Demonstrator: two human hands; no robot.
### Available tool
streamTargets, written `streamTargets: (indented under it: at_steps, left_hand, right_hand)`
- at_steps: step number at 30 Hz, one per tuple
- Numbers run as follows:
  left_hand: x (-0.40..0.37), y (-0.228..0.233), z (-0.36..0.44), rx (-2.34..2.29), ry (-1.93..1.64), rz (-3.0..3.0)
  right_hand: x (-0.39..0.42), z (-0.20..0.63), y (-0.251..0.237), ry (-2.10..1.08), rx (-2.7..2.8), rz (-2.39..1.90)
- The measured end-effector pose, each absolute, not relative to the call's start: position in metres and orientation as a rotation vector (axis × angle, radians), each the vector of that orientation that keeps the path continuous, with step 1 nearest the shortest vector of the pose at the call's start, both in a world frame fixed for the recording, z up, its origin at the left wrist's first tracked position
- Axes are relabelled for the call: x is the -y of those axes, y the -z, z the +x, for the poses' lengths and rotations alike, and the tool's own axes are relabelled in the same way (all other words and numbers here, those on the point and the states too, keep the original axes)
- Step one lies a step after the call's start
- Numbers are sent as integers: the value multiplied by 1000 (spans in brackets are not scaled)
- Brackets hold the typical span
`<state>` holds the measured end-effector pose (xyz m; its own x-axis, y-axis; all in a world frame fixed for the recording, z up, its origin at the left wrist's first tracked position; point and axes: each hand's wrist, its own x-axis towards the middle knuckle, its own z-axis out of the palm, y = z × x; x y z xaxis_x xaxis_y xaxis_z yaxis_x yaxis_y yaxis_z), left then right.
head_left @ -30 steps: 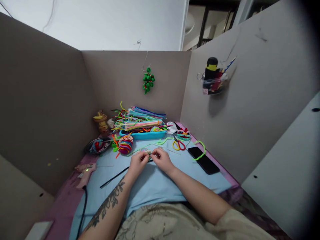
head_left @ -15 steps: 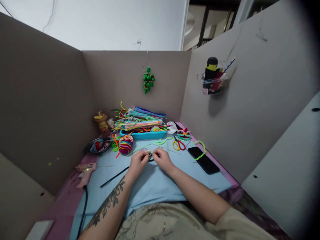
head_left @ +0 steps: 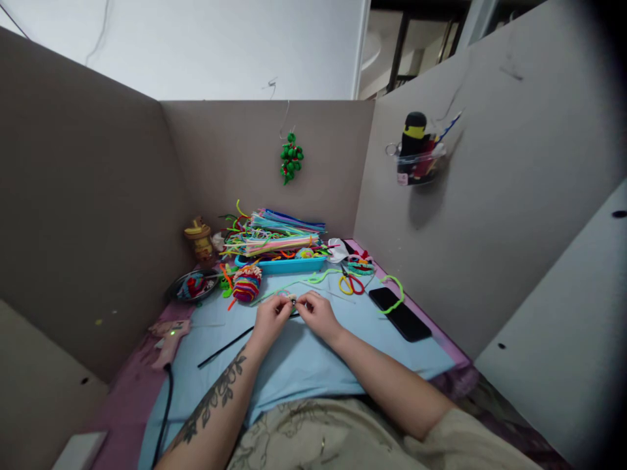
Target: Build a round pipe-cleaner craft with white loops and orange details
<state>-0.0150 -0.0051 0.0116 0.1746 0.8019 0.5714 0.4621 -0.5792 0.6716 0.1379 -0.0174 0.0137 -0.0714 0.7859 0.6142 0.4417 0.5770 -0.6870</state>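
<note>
1. Grey cardboard walls (head_left: 88,196) box in the counter (head_left: 147,385) on the left, back and right; only the near edge, by the person's lap, is open.
2. Over the counter lies a smooth pale blue cloth (head_left: 304,359), with pink surface showing along its left and right edges; the cloth's near half is bare around the forearms.
3. Left hand (head_left: 268,321), on a tattooed forearm, has its fingertips pinched together on a small craft piece (head_left: 290,299), too small to make out, held just above the cloth at mid-counter.
4. Right hand (head_left: 318,313) meets it from the other side, fingers likewise closed on the same piece, so the two hands almost touch.
5. A thin black stick (head_left: 225,347) lies slantwise on the cloth just left of the left hand.
6. A flat black phone (head_left: 399,314) rests near the right wall, a fuzzy lime green pipe cleaner (head_left: 392,297) curled over its far end.
7. Scissors (head_left: 350,282) with red and yellow handles lie beyond the hands.
8. Farther left sit a striped woolly ball (head_left: 245,283) and a dark dish (head_left: 192,286).
9. At the back, a blue tray (head_left: 284,264) carries a heap of many-coloured pipe cleaners (head_left: 274,236).
10. A green bead cluster (head_left: 290,158) hangs on the back wall.
</note>
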Motion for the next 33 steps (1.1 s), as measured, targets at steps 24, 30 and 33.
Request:
streamTargets:
  at_steps: [24, 30, 33]
  left_hand:
    - [10, -18, -14, -1203, -1251, 2231]
    - [10, -19, -13, -1212, -1247, 2178]
    - [9, -17, -14, -1211, -1263, 2135]
  right_hand:
    - [15, 137, -13, -311, 1698, -1044]
    - [12, 140, -12, -306, 1665, -1044]
    - [10, 144, -13, -322, 1650, -1054]
